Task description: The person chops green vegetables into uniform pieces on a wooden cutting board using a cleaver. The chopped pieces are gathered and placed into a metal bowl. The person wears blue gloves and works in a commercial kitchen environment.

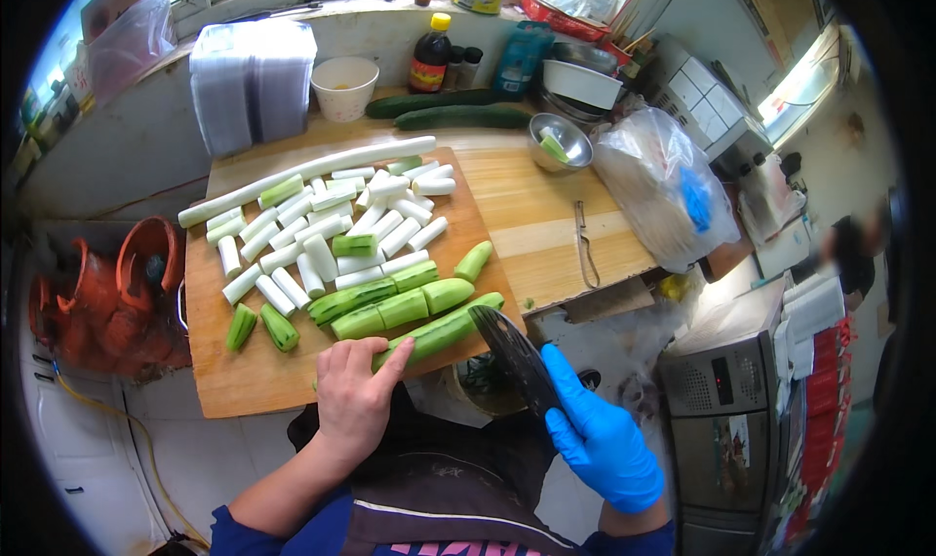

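Observation:
On the wooden cutting board (212, 373) my left hand (358, 388) presses down the near end of a peeled cucumber (446, 329). My right hand (603, 439), in a blue glove, grips a dark-bladed kitchen knife (512, 351); its tip is at the cucumber's far end. Just beyond lie cut cucumber pieces (402, 309) in rows, with two short chunks (278, 328) to the left. Many white scallion sections (322, 256), some pale green, are heaped on the board behind them. One long scallion stalk (307, 170) lies along the back.
Two unpeeled cucumbers (461, 117) lie behind the board, near a sauce bottle (430, 55) and paper tub (344, 91). To the right are a metal bowl (561, 143), a peeler (583, 245) and a plastic bag (658, 183). Another person (852, 256) is at the far right.

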`<state>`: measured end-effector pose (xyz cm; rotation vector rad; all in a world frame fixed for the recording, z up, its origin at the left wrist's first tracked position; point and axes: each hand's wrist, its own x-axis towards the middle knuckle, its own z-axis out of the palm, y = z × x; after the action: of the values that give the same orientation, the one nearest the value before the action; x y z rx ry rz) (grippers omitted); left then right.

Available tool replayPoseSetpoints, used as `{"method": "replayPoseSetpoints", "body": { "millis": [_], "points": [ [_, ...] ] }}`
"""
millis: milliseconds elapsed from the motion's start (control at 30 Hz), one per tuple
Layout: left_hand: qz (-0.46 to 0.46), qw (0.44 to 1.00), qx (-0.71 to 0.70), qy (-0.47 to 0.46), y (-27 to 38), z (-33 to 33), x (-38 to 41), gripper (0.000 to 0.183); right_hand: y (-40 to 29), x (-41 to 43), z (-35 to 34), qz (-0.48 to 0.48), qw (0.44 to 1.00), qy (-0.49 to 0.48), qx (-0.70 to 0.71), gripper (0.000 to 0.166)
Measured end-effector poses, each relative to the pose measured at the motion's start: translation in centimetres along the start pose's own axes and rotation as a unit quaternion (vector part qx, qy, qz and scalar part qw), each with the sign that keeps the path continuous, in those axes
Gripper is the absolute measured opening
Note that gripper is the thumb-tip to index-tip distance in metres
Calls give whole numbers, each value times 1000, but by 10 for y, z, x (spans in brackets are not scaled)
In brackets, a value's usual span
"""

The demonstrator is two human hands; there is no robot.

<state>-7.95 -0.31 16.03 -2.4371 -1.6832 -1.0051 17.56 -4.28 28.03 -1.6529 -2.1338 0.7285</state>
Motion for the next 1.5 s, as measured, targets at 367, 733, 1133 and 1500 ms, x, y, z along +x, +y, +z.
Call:
{"method": "replayPoseSetpoints", "body": {
  "millis": [367, 733, 1133, 1500],
  "points": [
    [8, 1000, -7, -20, -5, -3, 0, 46, -3, 15, 0, 20, 999, -45, 11, 66],
    [-79, 993, -78, -45, -18, -30, -21, 43, -8, 7, 8, -27, 999, 21, -16, 68],
    [-82, 992, -95, -25, -21, -30, -23, 41, -40, 1, 27, -44, 998, -10, -46, 63],
    [-84, 990, -112, 15, -30, -30, -39, 42, -35, 16, 34, -62, 996, -47, -52, 75]
  ]
}}
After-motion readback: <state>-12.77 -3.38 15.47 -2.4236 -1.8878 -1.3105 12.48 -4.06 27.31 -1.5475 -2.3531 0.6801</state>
